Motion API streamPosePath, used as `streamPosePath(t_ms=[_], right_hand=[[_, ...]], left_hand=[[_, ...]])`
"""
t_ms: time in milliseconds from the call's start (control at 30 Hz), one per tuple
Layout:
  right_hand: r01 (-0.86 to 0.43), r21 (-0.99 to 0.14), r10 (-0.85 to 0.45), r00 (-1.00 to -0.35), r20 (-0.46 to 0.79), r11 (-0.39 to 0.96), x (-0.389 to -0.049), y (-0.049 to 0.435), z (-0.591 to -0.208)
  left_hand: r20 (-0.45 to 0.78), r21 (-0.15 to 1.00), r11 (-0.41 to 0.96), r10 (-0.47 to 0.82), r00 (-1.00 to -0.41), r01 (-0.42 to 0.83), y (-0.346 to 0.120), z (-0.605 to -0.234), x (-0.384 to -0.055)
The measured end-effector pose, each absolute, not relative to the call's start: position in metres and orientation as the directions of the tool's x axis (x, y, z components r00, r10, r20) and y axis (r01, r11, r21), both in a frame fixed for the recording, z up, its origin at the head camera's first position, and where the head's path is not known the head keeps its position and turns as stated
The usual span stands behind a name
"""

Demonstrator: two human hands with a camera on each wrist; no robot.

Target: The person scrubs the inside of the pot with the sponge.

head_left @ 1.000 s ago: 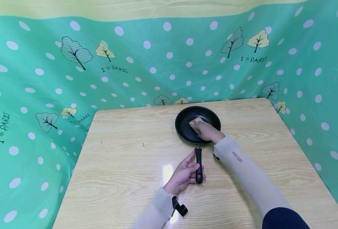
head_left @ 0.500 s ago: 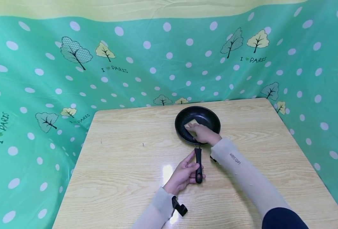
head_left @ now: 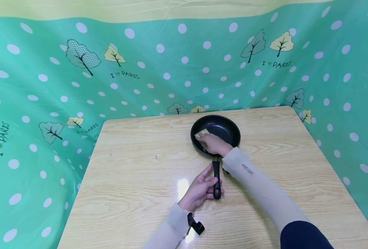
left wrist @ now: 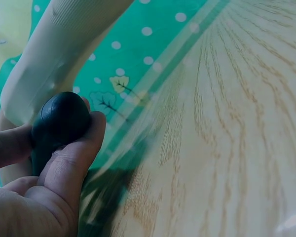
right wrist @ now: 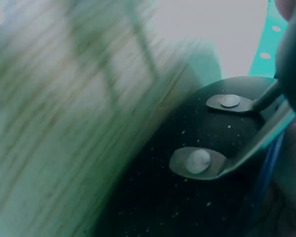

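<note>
A black speckled frying pan (head_left: 224,128) lies toward the back of the table, its handle (head_left: 216,169) pointing at the person. My left hand (head_left: 199,189) grips that handle, thumb on top and fingers beneath; in the left wrist view the handle's rounded end (left wrist: 61,118) sticks up between thumb and fingers. Inside the pan my right hand (head_left: 212,143) holds a pale yellow sponge (head_left: 202,132) against the left part of the bottom, covering much of it. Seen from the right wrist, the pan's outer wall carries a riveted metal bracket (right wrist: 197,162).
The wooden table (head_left: 134,166) has its back edge just beyond the pan. A green dotted curtain (head_left: 153,69) hangs behind and along both sides. The right forearm's sleeve (head_left: 261,186) crosses over the table to the right of the handle.
My right hand has slid the sponge leftward across the pan, from near the middle to the left side. The left hand and the pan have stayed in place.
</note>
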State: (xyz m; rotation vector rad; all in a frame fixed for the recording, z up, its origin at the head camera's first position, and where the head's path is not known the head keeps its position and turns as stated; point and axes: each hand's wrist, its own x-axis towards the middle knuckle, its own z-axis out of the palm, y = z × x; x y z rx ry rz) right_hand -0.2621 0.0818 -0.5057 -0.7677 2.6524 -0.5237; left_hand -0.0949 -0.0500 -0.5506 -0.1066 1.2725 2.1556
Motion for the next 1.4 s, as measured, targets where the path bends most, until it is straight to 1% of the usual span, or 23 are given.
streamPosePath(t_ms=[200, 433, 667, 867, 1267, 1400], right_hand=[[-0.446, -0.418, -0.563, -0.798, -0.214, 0.791, -0.271, 0.079, -0.506], [-0.396, -0.442, -0.532, -0.811, -0.242, 0.805, -0.281, 0.08, -0.504], [-0.36, -0.449, -0.508, -0.818, -0.269, 0.818, -0.29, 0.087, -0.504], [-0.346, -0.45, -0.494, -0.827, -0.267, 0.823, -0.297, 0.095, -0.506], [-0.296, -0.434, -0.437, -0.857, -0.272, 0.851, -0.297, 0.119, -0.504], [-0.308, -0.431, -0.444, -0.857, -0.261, 0.848, -0.295, 0.127, -0.505]], left_hand=[[-0.366, 0.771, -0.329, 0.471, -0.802, -0.545, -0.05, -0.549, -0.095], [-0.372, 0.77, -0.328, 0.467, -0.803, -0.547, -0.049, -0.551, -0.095], [-0.356, 0.764, -0.339, 0.488, -0.797, -0.549, -0.05, -0.551, -0.095], [-0.357, 0.768, -0.333, 0.485, -0.798, -0.547, -0.05, -0.55, -0.095], [-0.347, 0.763, -0.348, 0.492, -0.799, -0.545, -0.05, -0.549, -0.095], [-0.35, 0.761, -0.35, 0.488, -0.8, -0.546, -0.05, -0.549, -0.095]])
